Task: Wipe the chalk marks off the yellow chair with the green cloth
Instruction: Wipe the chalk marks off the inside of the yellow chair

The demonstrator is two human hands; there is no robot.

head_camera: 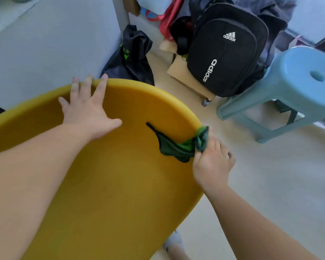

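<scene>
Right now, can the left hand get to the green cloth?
Probably yes: the left hand rests flat on the yellow chair, with only bare surface between it and the green cloth in the right hand.

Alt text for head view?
A person's right hand grips a crumpled green cloth against the rim of a yellow plastic chair, while the left hand rests flat near its far edge. A black backpack and pale blue plastic stool stand behind.
</scene>
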